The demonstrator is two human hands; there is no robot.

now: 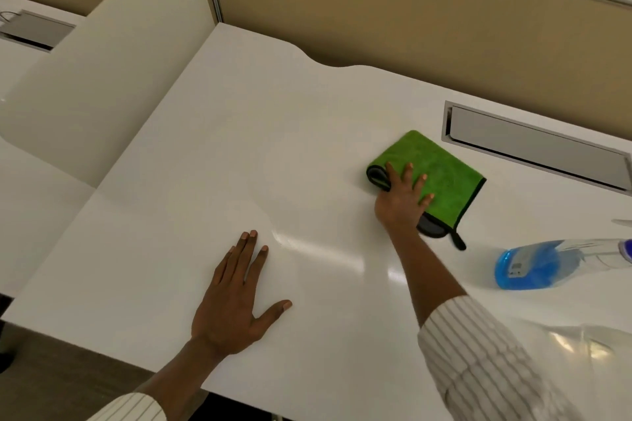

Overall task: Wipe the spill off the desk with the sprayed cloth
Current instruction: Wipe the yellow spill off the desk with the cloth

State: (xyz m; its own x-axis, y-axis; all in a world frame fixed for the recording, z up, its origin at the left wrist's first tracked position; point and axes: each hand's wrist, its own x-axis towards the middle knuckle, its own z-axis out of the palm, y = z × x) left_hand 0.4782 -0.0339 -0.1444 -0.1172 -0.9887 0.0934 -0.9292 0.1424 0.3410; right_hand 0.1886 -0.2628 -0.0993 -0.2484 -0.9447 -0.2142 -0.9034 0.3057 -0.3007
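A folded green cloth with a dark edge and grey underside lies on the white desk, right of the middle. My right hand presses flat on the cloth's near left part, fingers spread over it. My left hand rests flat on the bare desk near the front edge, fingers apart, holding nothing. Between the two hands a faint glossy streak shows on the desk surface. I cannot make out a distinct spill.
A spray bottle with blue liquid lies on its side at the right. A grey cable hatch is set into the desk behind the cloth. Beige partition panels stand at the back and left. The desk's front edge is near my left wrist.
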